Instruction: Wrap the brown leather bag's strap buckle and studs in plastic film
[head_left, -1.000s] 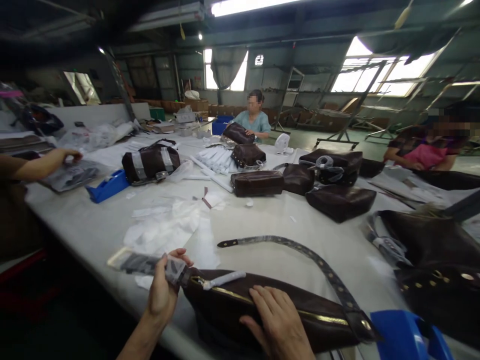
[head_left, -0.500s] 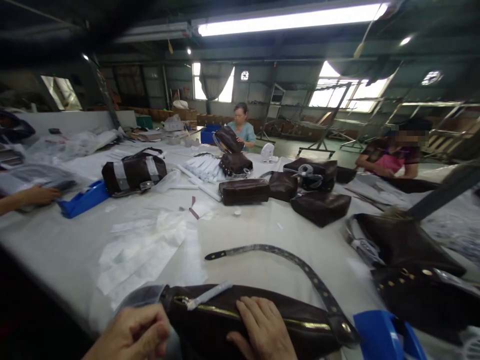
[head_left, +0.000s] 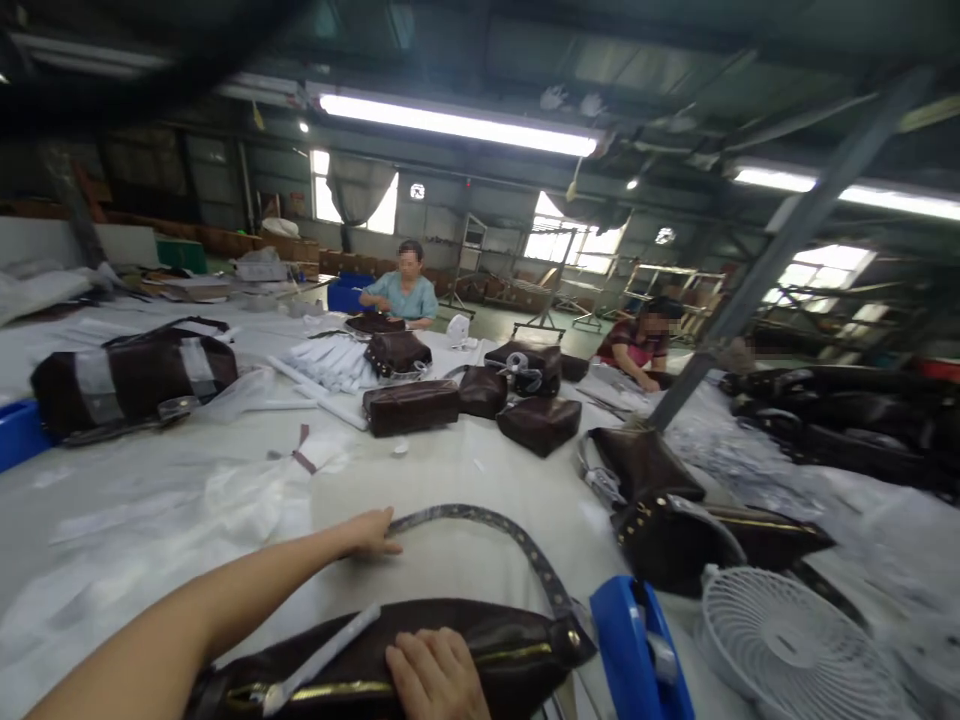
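A dark brown leather handbag (head_left: 517, 615) lies at the front of the table, a brass zipper running along its top. A white-wrapped zipper pull (head_left: 322, 660) rests across it. From its right end a studded strap (head_left: 517, 535) curves over the table to the left. My left hand (head_left: 371, 533) reaches past the bag and has its fingers closed on the far end of this strap, hiding the tip. Fingers slightly bent, my right hand (head_left: 439, 675) lies on top of the bag beside the zipper.
A blue tape dispenser (head_left: 641, 650) and a white fan (head_left: 799, 640) stand to the right of the handbag. Several brown bags (head_left: 412, 405) sit across the table. White paper sheets (head_left: 172, 520) spread at left. A slanted metal post (head_left: 780, 250) rises at right. Two co-workers (head_left: 409, 290) sit beyond.
My left hand has moved from the bag's left end out to the strap's end and closed on it. My right hand stays on the bag. The view has turned right.
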